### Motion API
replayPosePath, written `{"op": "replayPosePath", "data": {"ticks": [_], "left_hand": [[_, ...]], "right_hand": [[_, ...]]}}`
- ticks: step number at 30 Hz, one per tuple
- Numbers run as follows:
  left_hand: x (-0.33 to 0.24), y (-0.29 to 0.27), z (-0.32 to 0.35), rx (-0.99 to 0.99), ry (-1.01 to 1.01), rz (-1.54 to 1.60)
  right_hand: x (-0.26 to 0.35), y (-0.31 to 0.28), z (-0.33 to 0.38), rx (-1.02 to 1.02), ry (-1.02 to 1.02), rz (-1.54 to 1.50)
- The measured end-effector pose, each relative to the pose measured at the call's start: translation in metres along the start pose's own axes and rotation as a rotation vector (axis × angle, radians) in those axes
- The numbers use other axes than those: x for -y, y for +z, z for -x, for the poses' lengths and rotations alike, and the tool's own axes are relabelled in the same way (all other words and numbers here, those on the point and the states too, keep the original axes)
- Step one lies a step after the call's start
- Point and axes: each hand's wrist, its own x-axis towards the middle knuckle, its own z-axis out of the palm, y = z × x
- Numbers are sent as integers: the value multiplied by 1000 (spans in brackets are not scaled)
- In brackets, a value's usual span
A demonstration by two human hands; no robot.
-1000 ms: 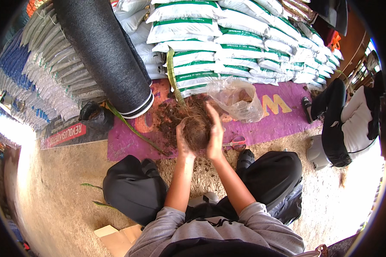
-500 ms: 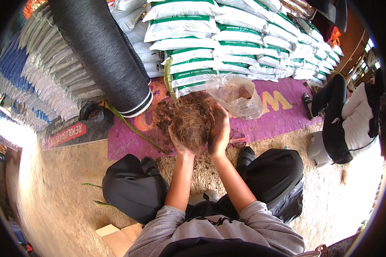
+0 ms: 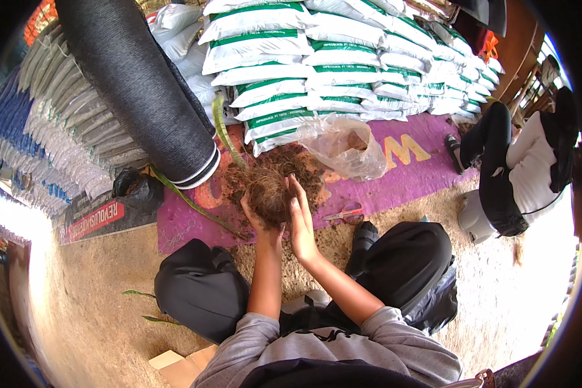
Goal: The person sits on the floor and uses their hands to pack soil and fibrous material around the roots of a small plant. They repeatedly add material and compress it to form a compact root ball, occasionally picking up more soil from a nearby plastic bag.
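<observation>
A brown ball of matted roots sits between my two hands, over a purple banner strewn with loose dark soil. My left hand cups its near left side. Against its right side lies my right hand, fingers fairly straight and pointing away from me, so both hands grip it. A long green-yellow leaf rises just behind the root ball; where it joins the roots is hidden. Right of my hands, red-handled scissors rest on the banner.
A clear plastic bag with brown matter lies beyond my right hand. White-and-green sacks are stacked behind. A large black roll, a long cut leaf and a black bag are leftward. Another person sits at right.
My right hand has turned and moved left, its fingers now straighter along the root ball's side. The root ball appears smaller and rounder. The whole view has shifted slightly.
</observation>
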Motion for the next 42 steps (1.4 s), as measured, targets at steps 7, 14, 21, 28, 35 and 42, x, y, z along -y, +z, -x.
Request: {"op": "replayPosePath", "data": {"ticks": [7, 14, 21, 28, 35, 42], "left_hand": [[-5, -6, -5, 284, 70, 118], [2, 24, 14, 370, -40, 394], [8, 20, 28, 164, -74, 13], [4, 7, 23, 199, -103, -8], [2, 22, 23, 159, -89, -324], [-12, 49, 28, 119, -199, -225]], "right_hand": [[0, -10, -12, 3, -141, 156], [-13, -27, -33, -118, -210, -93], [19, -25, -35, 161, -488, 507], [28, -24, -32, 217, -462, 501], [29, -29, -35, 123, -458, 356], [19, -35, -31, 55, -455, 408]]}}
